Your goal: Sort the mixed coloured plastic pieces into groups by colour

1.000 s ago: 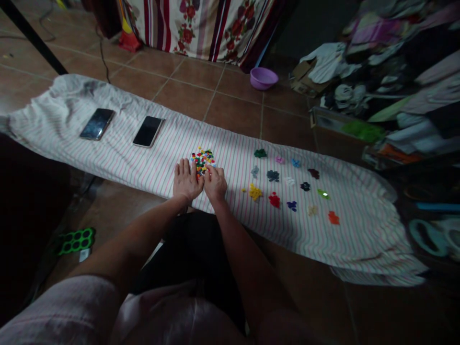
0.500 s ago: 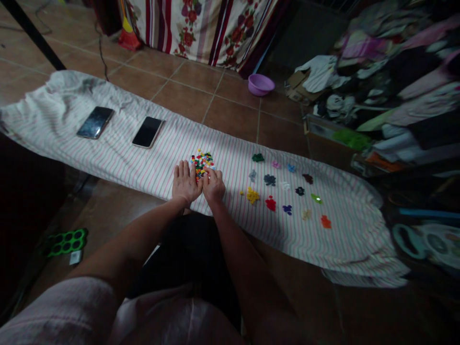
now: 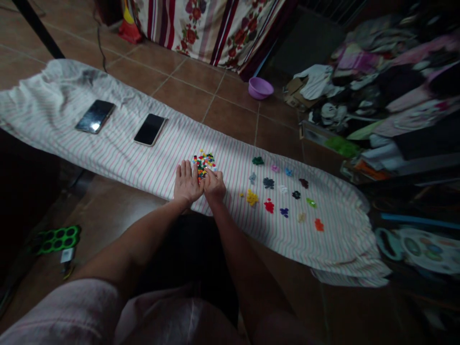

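Observation:
A heap of small mixed-colour pieces (image 3: 203, 162) lies on a long striped cloth (image 3: 118, 153) spread over the tiled floor. My left hand (image 3: 186, 183) rests flat on the cloth, fingers stretched out and together, its fingertips at the heap's left edge. My right hand (image 3: 214, 184) sits beside it with fingers curled in at the heap's near edge; what it pinches is too small to make out. To the right lie several small single-colour piles, among them yellow (image 3: 252, 197), red (image 3: 269, 206), dark green (image 3: 258, 160) and orange (image 3: 318, 224).
Two dark phones (image 3: 95, 116) (image 3: 150, 129) lie on the cloth's left part. A purple bowl (image 3: 260, 88) stands on the floor beyond. Heaped clothes and boxes (image 3: 377, 96) fill the right. A green ring-shaped holder (image 3: 57, 239) lies at the lower left. A flowered curtain (image 3: 212, 24) hangs behind.
Both hands have stayed at the heap; the right fingers have curled slightly. The camera has shifted, so the scene has slid a little left and down.

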The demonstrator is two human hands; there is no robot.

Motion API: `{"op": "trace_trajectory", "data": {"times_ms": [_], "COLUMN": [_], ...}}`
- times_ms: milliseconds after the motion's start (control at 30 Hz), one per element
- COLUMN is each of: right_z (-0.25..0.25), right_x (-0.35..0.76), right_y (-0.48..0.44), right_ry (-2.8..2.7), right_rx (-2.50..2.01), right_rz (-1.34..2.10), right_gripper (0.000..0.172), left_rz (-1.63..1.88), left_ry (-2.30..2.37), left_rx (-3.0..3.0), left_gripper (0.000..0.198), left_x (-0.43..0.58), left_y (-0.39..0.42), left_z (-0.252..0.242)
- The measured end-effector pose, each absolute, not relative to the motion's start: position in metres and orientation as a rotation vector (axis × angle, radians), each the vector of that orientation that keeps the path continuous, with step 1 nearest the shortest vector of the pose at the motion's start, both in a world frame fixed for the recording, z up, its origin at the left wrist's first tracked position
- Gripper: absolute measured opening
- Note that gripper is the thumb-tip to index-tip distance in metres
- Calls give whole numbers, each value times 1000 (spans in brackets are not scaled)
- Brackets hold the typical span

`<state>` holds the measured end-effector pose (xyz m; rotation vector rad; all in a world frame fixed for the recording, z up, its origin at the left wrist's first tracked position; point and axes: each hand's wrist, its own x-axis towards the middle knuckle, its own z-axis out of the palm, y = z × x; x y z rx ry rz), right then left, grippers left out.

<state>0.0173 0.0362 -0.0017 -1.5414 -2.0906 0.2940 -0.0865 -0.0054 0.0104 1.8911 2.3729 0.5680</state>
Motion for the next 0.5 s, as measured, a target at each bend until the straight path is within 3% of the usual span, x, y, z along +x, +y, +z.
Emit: {"op": "trace_trajectory", "data": {"times_ms": [333, 500], "right_z": [0, 0], "right_x": [17, 18], "right_y": [38, 35], "right_ry": [-2014, -2010], "right_rx": [-1499, -1487], "right_rz": [307, 291], "right_gripper": [26, 30], "left_rz": [593, 607], "left_ry": [2358, 2350], "left_rx": [1896, 1892], "left_gripper": [67, 66], "left_x": [-86, -86], "left_y": [-5, -5], "left_z": [4, 6]}}
